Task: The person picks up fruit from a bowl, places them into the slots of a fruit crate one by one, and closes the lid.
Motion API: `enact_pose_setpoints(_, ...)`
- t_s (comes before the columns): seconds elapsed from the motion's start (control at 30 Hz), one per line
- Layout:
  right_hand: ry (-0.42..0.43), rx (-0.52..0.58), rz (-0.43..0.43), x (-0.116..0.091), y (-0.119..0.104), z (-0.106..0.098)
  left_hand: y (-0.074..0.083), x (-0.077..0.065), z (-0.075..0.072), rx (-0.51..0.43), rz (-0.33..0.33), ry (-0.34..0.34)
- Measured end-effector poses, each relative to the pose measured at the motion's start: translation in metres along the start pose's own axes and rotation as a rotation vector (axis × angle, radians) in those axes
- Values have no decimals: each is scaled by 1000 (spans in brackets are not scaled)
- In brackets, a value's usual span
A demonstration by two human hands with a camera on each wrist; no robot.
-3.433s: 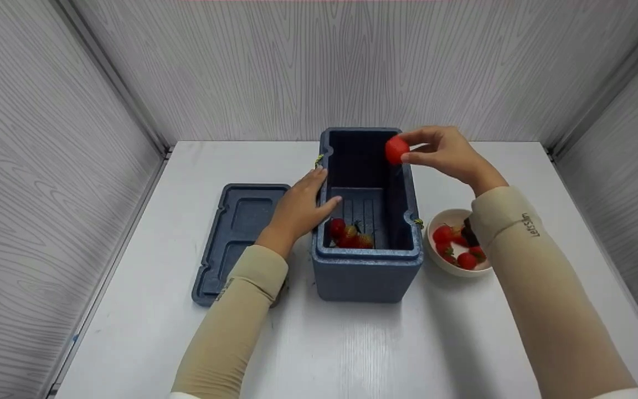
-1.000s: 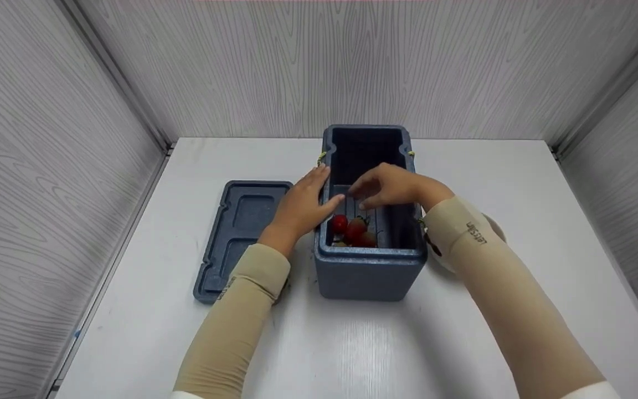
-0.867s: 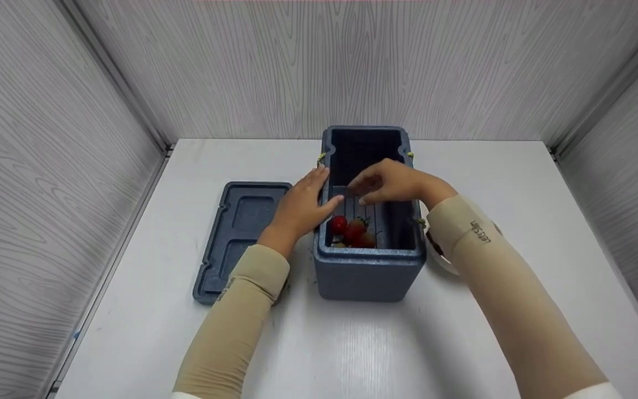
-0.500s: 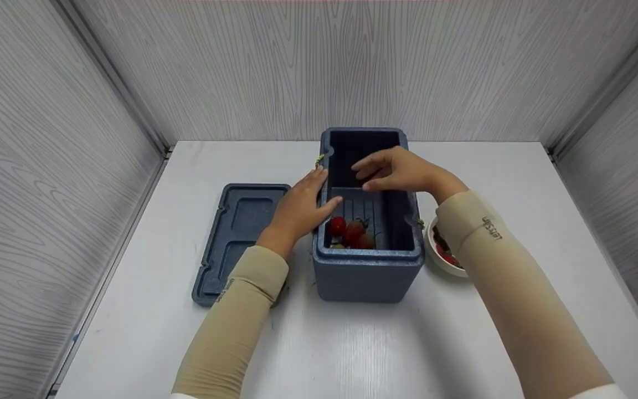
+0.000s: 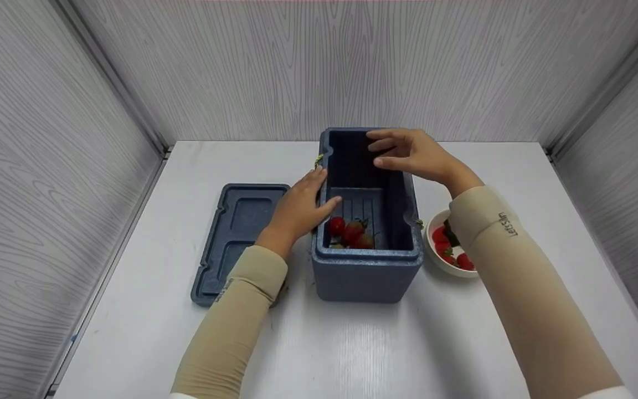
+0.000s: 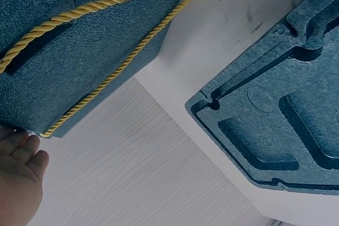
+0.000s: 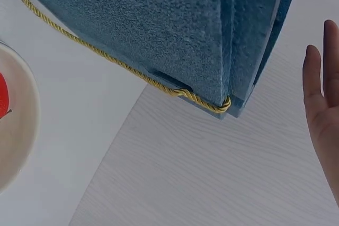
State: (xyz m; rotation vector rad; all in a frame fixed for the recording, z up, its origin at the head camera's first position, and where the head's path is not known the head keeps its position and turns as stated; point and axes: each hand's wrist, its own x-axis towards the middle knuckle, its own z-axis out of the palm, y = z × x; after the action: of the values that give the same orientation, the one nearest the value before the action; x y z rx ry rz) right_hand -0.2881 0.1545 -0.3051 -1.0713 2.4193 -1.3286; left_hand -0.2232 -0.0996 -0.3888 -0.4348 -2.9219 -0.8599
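Note:
A deep blue foam box (image 5: 369, 285) stands uncovered in the middle of the table. My left hand (image 5: 298, 206) rests against its left wall, fingers extended along the outside and thumb reaching over the rim. Several red strawberries (image 5: 353, 233) lie at the near end of the box floor. Above the far right part of the box, my right hand (image 5: 416, 155) is spread and holds nothing; the right wrist view shows its straight fingers (image 7: 312, 70) apart from the box. A white bowl (image 5: 453, 272) with more strawberries sits right of the box, partly hidden by the right sleeve.
The matching blue lid (image 5: 225, 244) lies left of the box, partly under the left forearm. Yellow cord handles (image 6: 98, 89) hang along the box's sides. Grey wood-grain panels (image 5: 319, 66) enclose the white table (image 5: 352, 349) at the back and both sides.
A strawberry that my right hand pinched over the right rim has left the hand. The right hand reached down into the box, then rose back and rightward. The left hand stays put.

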Motion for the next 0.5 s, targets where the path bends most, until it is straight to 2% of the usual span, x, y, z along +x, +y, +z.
enact_pose_setpoints(0.27,100,27,-4,-6,8,-13,0,-1,0,2,7,9)
enact_pose_setpoints(0.5,153,75,-9,-16,11,-25,1,-1,-1,11,16,15)
